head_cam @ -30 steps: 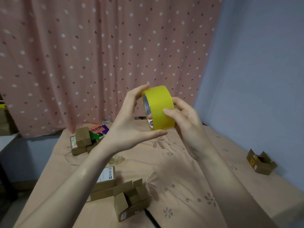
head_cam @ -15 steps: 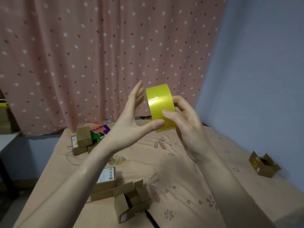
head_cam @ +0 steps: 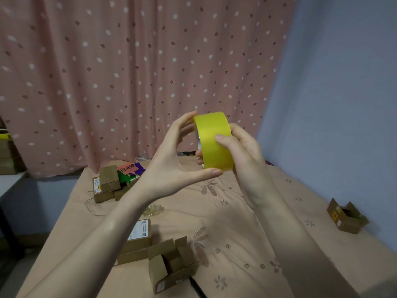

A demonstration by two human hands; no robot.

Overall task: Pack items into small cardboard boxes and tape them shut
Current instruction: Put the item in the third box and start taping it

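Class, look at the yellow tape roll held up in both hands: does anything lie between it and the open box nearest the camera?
Nothing visible does. The tape roll is held by both hands, and only open air and bare bedsheet lie between it and the open box.

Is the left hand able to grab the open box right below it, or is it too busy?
Probably not right away. The left hand is up in the air with its fingertips and thumb on the yellow tape roll, which the right hand grips too. Nothing blocks the open cardboard box; the hand must let go first.
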